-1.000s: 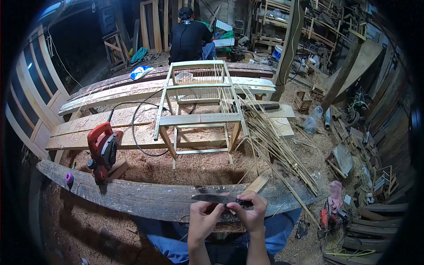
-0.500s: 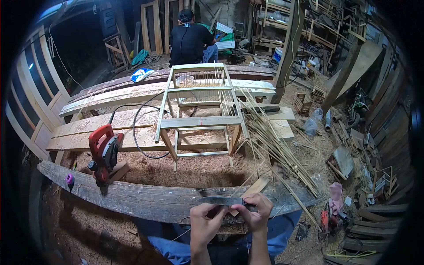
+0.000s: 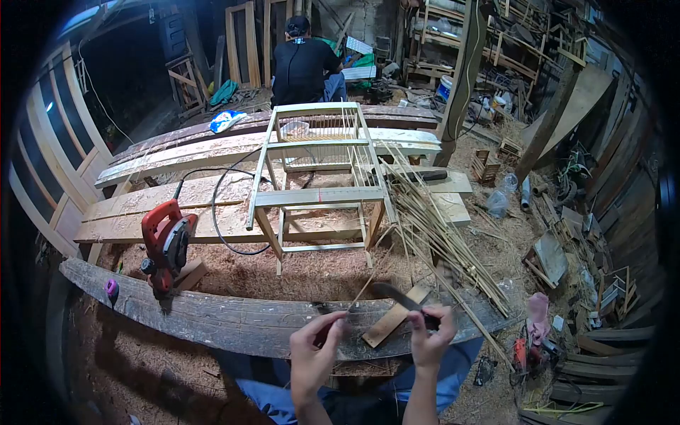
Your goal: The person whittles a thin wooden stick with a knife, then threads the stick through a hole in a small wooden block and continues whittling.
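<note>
My left hand (image 3: 316, 353) is pinched closed on a thin bamboo stick (image 3: 363, 288), which slants up and away to the right. A dark-bladed knife (image 3: 397, 295) is gripped in my right hand (image 3: 431, 338), its blade pointing up and left, apart from the stick. Under the blade, a small flat wood piece (image 3: 388, 326) lies on the worn bench plank (image 3: 212, 320). Beyond the plank stands a wooden frame (image 3: 322, 196) with thin rods set across its far part. Beside it on the right lies a bundle of bamboo sticks (image 3: 450, 237).
A red power planer (image 3: 163, 244) sits on the left of the plank, its black cord running behind. A purple object (image 3: 112, 287) is near the plank's left end. Shaving-covered boards (image 3: 156, 209) lie behind. Another person (image 3: 301, 67) sits at the back.
My hands have moved apart. The knife has swung from lying across between both hands to pointing up and left. The stick now shows plainly from my left hand, and more of the wood piece is visible.
</note>
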Available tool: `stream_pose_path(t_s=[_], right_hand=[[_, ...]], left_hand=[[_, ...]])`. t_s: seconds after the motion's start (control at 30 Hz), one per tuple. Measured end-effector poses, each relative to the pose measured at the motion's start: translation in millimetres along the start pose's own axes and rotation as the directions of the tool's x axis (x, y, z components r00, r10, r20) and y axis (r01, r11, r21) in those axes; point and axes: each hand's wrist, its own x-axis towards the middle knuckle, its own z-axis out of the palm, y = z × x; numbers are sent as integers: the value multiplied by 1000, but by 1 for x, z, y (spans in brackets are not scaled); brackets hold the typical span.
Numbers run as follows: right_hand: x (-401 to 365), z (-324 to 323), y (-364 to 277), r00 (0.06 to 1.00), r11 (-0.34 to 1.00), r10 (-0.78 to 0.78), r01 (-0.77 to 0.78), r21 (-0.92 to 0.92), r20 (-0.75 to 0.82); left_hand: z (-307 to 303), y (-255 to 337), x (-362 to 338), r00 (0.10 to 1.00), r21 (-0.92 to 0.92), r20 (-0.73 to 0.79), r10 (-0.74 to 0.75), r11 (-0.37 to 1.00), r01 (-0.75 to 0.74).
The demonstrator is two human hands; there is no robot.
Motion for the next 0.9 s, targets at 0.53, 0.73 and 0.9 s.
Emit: stream_pose_path(t_s=[0.53, 0.73, 0.9], right_hand=[[-8, 27, -26, 943, 975, -183, 138, 171, 279], [-2, 22, -22, 931, 970, -242, 222, 104, 275], [-1, 19, -13, 926, 961, -275, 269, 58, 259]], left_hand=[[9, -18, 0, 975, 131, 112, 190, 970, -204], [10, -9, -5, 991, 231, 92, 99, 966, -118], [18, -13, -4, 982, 283, 79, 174, 940, -189]])
